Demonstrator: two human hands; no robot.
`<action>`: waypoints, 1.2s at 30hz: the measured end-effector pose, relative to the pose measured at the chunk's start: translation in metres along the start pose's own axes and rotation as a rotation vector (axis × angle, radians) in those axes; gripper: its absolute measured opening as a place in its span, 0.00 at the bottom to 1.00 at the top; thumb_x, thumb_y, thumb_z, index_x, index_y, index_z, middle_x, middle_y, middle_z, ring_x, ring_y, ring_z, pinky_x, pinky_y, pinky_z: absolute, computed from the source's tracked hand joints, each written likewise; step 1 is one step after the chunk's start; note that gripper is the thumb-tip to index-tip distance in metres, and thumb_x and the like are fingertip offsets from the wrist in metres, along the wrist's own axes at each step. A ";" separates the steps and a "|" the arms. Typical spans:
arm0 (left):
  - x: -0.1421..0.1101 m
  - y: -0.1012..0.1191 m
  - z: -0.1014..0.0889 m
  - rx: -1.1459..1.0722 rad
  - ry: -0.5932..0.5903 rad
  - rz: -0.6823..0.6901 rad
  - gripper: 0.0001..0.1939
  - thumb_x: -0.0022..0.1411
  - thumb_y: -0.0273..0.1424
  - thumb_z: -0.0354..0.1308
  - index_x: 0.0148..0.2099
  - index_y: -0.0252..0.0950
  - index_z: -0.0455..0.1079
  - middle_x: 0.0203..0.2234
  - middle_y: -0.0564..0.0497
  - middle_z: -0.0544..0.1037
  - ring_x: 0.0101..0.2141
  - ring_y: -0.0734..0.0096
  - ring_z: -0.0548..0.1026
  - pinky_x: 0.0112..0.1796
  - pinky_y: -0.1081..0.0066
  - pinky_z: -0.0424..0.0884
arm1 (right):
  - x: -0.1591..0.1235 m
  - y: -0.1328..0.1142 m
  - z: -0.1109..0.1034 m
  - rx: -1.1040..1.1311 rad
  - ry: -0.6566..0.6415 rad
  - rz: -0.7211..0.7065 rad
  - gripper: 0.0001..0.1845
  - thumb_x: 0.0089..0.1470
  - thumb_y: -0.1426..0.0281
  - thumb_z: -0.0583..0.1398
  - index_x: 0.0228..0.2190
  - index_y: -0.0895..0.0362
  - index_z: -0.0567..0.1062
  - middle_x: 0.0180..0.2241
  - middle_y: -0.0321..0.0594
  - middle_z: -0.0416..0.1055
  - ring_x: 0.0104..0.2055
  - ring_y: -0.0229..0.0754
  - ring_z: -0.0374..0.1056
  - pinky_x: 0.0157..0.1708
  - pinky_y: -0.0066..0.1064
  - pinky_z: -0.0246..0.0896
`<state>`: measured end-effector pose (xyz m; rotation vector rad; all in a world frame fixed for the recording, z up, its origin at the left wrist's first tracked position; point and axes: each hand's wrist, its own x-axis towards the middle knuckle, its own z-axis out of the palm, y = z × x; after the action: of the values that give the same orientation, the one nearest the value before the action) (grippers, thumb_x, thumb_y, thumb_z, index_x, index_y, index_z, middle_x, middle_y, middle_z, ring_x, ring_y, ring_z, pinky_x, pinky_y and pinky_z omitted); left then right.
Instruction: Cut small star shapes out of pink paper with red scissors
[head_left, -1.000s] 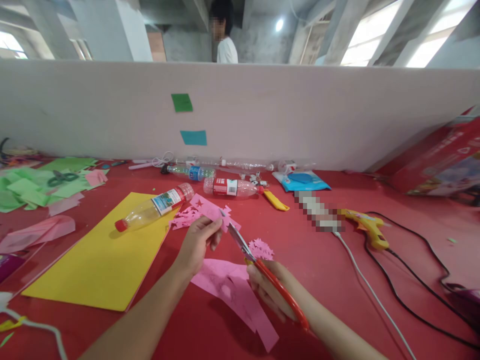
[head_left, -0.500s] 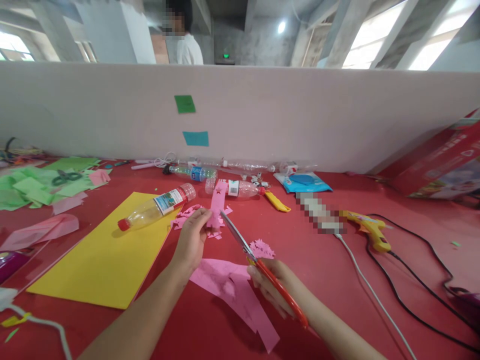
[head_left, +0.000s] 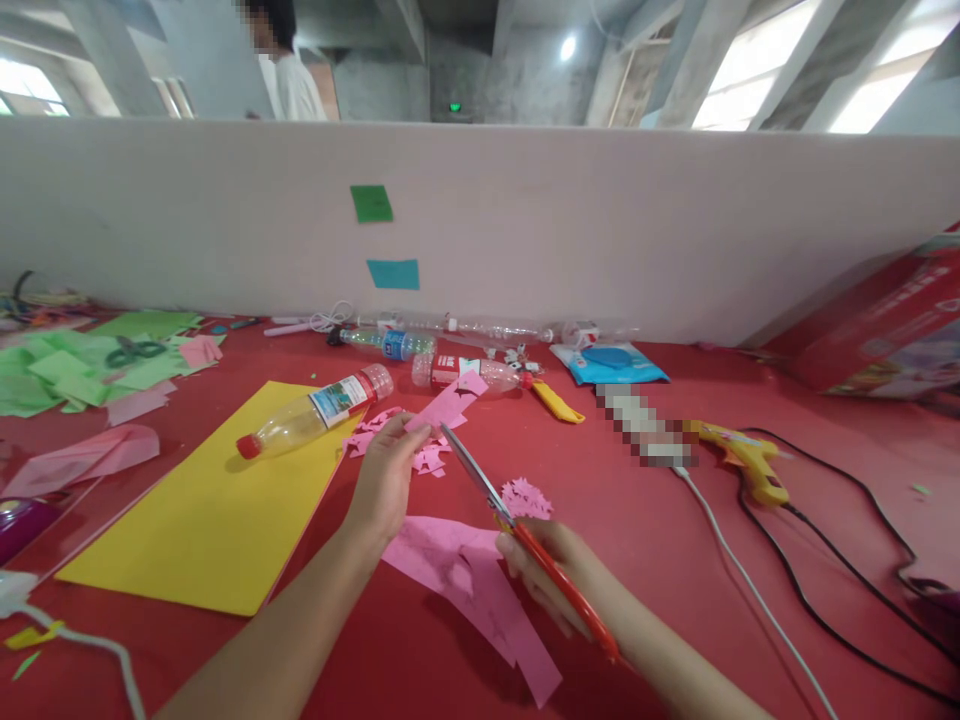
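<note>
Head view: from where I stand, the left hand [head_left: 384, 482] has its grip pinched shut on one end of a narrow pink paper strip [head_left: 442, 403], near the centre of the frame. The right hand [head_left: 553, 560], lower right of centre, has its grip curled around long metal scissors with orange-red handles [head_left: 559, 575], blades almost together, tips just beside the strip. Crowding close are ragged pink paper offcuts [head_left: 367, 432] behind the left hand, a mound of spiky pink paper cut-outs [head_left: 529, 496] by the blades, and a larger wavy pink paper sheet [head_left: 472, 585] below. Left of centre, a clear plastic bottle with a red cap [head_left: 289, 435] lies partly over a flat yellow rectangular sheet [head_left: 199, 535]. Thin green papers [head_left: 64, 365] overlap at middle left. A yellow plastic glue gun [head_left: 754, 468] lies at right on the smooth red desk [head_left: 675, 590].
</note>
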<state>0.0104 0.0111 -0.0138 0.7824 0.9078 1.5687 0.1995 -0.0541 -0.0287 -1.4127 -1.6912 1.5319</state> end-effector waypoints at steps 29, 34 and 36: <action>0.001 -0.003 -0.011 0.216 -0.164 0.062 0.04 0.55 0.30 0.59 0.30 0.35 0.72 0.21 0.57 0.69 0.24 0.76 0.65 0.28 0.75 0.60 | -0.010 -0.017 -0.004 -0.036 -0.049 0.063 0.25 0.56 0.48 0.54 0.21 0.54 0.57 0.12 0.24 0.49 0.14 0.28 0.43 0.14 0.22 0.40; 0.001 -0.004 -0.012 0.218 -0.142 0.062 0.05 0.55 0.31 0.59 0.28 0.35 0.71 0.21 0.57 0.68 0.24 0.77 0.64 0.29 0.75 0.60 | -0.008 -0.013 -0.004 -0.072 -0.038 0.022 0.25 0.56 0.50 0.54 0.19 0.54 0.56 0.13 0.26 0.48 0.17 0.30 0.43 0.17 0.24 0.39; 0.001 -0.005 -0.012 0.212 -0.129 0.058 0.06 0.55 0.31 0.60 0.28 0.35 0.71 0.22 0.57 0.69 0.24 0.77 0.64 0.29 0.75 0.60 | -0.007 -0.012 -0.005 -0.077 -0.030 -0.024 0.26 0.55 0.50 0.55 0.19 0.54 0.55 0.14 0.27 0.48 0.18 0.30 0.44 0.17 0.24 0.39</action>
<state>0.0021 0.0111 -0.0237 1.0557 0.9741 1.4685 0.2015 -0.0564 -0.0142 -1.4085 -1.7966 1.4969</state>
